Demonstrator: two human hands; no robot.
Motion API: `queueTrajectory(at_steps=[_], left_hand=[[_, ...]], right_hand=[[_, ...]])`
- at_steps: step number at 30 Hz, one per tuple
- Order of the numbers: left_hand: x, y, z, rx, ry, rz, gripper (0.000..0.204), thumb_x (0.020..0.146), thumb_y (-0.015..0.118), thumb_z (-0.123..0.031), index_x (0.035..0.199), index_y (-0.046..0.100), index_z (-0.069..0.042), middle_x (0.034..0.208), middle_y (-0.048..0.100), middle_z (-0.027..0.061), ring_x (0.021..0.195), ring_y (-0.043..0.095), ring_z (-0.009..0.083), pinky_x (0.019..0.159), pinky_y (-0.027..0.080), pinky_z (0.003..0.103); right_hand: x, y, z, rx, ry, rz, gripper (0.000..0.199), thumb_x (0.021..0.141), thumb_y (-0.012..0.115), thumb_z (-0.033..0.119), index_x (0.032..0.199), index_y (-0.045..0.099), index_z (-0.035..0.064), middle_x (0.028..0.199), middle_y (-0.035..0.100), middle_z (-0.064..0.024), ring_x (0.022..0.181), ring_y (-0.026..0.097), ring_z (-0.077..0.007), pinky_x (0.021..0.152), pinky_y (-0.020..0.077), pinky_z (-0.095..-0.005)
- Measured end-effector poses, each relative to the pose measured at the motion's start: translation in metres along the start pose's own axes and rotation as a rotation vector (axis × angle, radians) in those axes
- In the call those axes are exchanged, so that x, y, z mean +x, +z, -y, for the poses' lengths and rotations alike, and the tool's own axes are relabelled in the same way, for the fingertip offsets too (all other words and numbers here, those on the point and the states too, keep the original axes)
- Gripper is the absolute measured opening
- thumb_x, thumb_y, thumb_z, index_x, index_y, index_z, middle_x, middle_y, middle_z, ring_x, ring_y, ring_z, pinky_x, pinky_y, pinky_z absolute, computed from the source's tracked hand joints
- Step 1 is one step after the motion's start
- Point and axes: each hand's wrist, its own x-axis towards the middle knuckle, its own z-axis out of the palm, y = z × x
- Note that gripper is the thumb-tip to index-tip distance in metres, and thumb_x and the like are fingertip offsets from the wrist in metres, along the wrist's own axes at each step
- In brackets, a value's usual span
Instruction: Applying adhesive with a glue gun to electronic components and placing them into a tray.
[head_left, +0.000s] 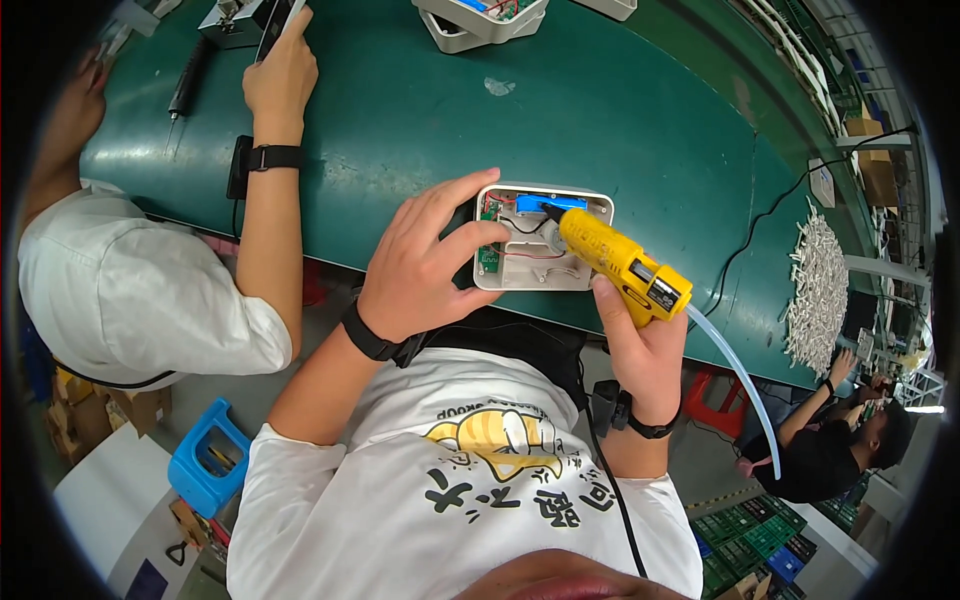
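A pale plastic housing (pixel 543 281) lies open at the table's near edge. Inside it are a blue battery pack (pixel 533 203) along the far wall, a green circuit board (pixel 489 258) at the left, and thin red and black wires. My right hand (pixel 642 345) grips a yellow hot glue gun (pixel 618 255), its dark nozzle pointing down beside the battery pack. A translucent glue stick (pixel 735 365) trails from the gun's rear. My left hand (pixel 425 255) spans the housing's left side, fingers apart, one fingertip reaching inside near the wires. What that fingertip presses on is hidden.
A co-worker's hand (pixel 281 85) holds a dark flat device at the left, near a soldering iron (pixel 187 82). More housings (pixel 460 38) stand at the far edge. A pile of small white pieces (pixel 818 290) lies right, past a black cable (pixel 752 240). A blue stool (pixel 208 458) stands lower left.
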Motion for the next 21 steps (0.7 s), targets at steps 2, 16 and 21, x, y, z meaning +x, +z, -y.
queueTrajectory(at_steps=[2, 16, 21], left_hand=[[0.000, 0.000, 0.002, 0.025, 0.020, 0.005, 0.048, 0.067, 0.092, -0.017, 0.109, 0.071, -0.012, 0.155, 0.057, 0.0142, 0.130, 0.062, 0.0367, 0.103, 0.051, 0.045], [-0.002, 0.000, -0.002, 0.003, -0.057, 0.018, 0.046, 0.069, 0.092, -0.019, 0.109, 0.070, -0.012, 0.152, 0.056, 0.0142, 0.128, 0.061, 0.0380, 0.102, 0.050, 0.046], [0.007, -0.007, -0.007, -0.031, -0.038, 0.038, 0.047, 0.069, 0.094, -0.019, 0.109, 0.070, -0.012, 0.149, 0.057, 0.0155, 0.123, 0.062, 0.0363, 0.101, 0.051, 0.046]], right_hand=[[0.004, 0.004, -0.002, -0.046, -0.069, 0.019, 0.017, 0.099, 0.076, 0.008, 0.109, 0.070, -0.0036, 0.086, 0.065, -0.0047, 0.073, 0.059, -0.0128, 0.066, 0.0468, -0.0289], [-0.013, -0.029, -0.005, 0.121, 0.158, 0.016, 0.013, 0.095, 0.072, -0.003, 0.107, 0.068, -0.0030, 0.096, 0.067, -0.0042, 0.084, 0.063, -0.0125, 0.075, 0.0506, -0.0273], [-0.028, -0.080, -0.070, 0.230, 0.047, 0.036, 0.027, 0.093, 0.076, 0.000, 0.118, 0.067, -0.0021, 0.103, 0.070, -0.0070, 0.091, 0.067, -0.0147, 0.081, 0.0539, -0.0279]])
